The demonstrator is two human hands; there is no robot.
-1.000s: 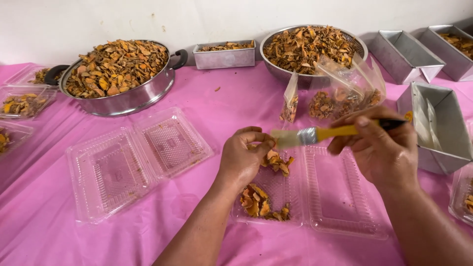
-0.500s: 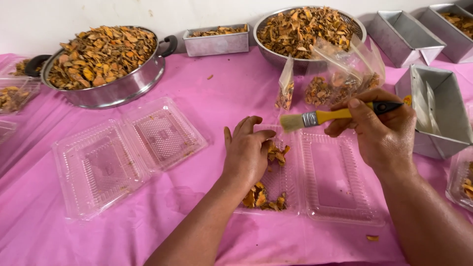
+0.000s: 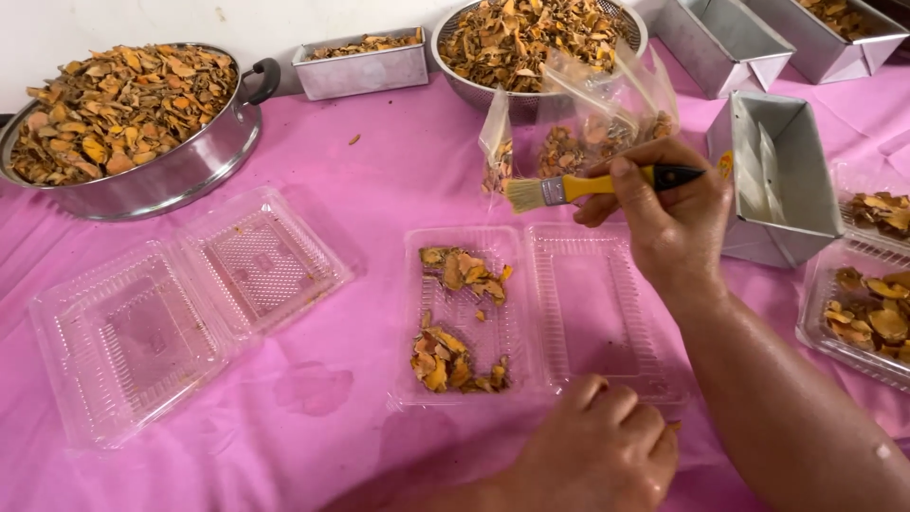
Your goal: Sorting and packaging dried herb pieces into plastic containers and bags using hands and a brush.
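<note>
Two hands work over an open clear plastic clamshell box (image 3: pixel 607 322) lying flat on a pink tablecloth (image 3: pixel 398 180). Right hand (image 3: pixel 668 213) is raised above the box's far edge, wrist bent down, fingers and thumb closed around a paintbrush (image 3: pixel 592 185) with a yellow handle, a metal band and pale bristles pointing left. Left hand (image 3: pixel 602 455) rests knuckles-up at the box's near edge, fingers curled under; whether they grip anything cannot be told. Dried orange-brown slices (image 3: pixel 455 318), thin and curled, lie in two small heaps in the box's left half; its ribbed right half is bare. A second clear clamshell box (image 3: pixel 180 303) lies open to the left. Farther back stand a round steel pan (image 3: pixel 152 171) and a steel bowl (image 3: pixel 474 90) heaped with similar slices, with rectangular metal tins (image 3: pixel 768 180) to the right.
</note>
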